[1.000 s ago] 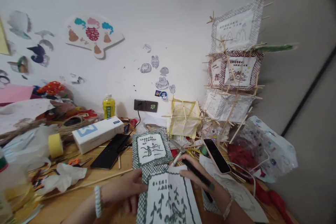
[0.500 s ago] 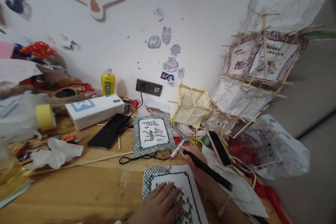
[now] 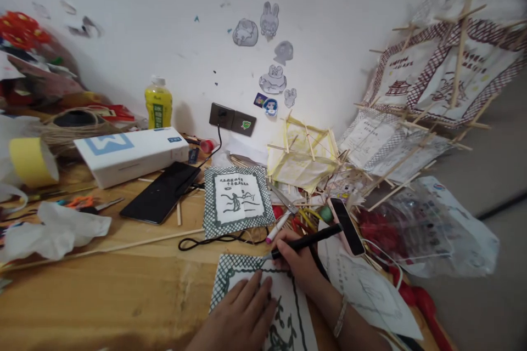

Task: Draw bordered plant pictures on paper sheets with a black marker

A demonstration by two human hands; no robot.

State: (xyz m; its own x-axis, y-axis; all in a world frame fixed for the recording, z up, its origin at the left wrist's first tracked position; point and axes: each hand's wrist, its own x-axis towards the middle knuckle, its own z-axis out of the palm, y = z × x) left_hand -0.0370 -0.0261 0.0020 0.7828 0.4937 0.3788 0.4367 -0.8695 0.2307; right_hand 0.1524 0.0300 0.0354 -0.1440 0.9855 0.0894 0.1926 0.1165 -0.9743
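Our rectangular white paper [image 3: 285, 297] lies before us, its margins green-crosshatched at left, partly on top, bare at right; our left hand [image 3: 242, 312] rests flat on it, our right hand [image 3: 298, 262] grips a slim black marker [image 3: 315, 238].

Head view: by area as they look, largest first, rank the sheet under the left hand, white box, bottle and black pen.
1. Sheet, partly covered and cut off below
2. White box
3. Bottle
4. Black pen, long but thin
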